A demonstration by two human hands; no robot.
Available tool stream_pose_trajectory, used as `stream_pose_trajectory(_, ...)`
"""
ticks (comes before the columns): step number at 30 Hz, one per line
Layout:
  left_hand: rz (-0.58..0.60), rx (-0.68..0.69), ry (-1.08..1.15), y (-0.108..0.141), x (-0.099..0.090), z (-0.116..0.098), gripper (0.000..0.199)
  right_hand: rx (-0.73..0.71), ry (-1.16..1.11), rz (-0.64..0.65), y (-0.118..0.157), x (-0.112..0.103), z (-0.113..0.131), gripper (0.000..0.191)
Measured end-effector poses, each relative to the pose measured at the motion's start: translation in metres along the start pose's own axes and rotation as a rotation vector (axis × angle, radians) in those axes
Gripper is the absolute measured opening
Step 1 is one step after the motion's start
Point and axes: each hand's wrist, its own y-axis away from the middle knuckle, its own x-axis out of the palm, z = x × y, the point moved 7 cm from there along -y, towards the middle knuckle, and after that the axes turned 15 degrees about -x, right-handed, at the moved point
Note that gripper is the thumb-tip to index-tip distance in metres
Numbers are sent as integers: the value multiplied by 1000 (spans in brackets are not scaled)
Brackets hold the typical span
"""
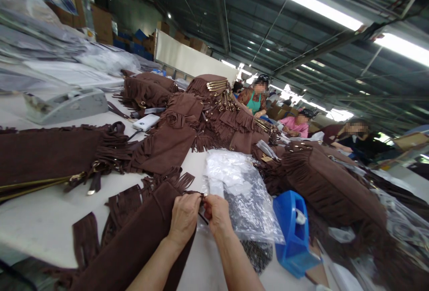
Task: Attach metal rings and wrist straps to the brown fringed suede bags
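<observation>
A dark brown fringed suede bag (134, 233) lies slanting across the table in front of me. My left hand (185, 217) rests over its far right edge, fingers closed on the bag's end. Close against it, my right hand (217, 212) pinches a thin dark brown strap (203, 217). The fingertips of both hands meet there, and the exact spot they grip is mostly hidden. Just beyond the right hand is a clear plastic bag (248, 206) of small dark pieces, with white plastic bags (224, 168) on top.
Brown fringed bags with gold zips (217, 116) are heaped at the back. A stack of them (50, 152) lies left, another (338, 183) right. A blue tape dispenser (291, 233) stands right; a grey dispenser (67, 105) and white device (146, 122) sit left. Several people work beyond.
</observation>
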Motion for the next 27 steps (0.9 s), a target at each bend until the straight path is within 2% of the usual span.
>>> stream_pose_trajectory(4, 16, -31, 2, -1, 1, 1, 29, 102, -20, -15, 7, 1, 0, 29)
stream_pose_trajectory(9, 23, -66, 15, -2, -3, 1, 29, 47, -42, -63, 9, -4, 13, 26)
stream_pose_trajectory(14, 23, -91, 41, -4, -5, 3, 30, 48, -64, -53, 13, -5, 10, 16)
stream_pose_trajectory(20, -11, -59, 19, -2, -5, 1, 30, 14, -101, 3, 17, 2, 17, 22)
stream_pose_trajectory(27, -81, 47, -14, 3, -6, -5, 25, -8, -44, -10, 13, 1, 20, 21)
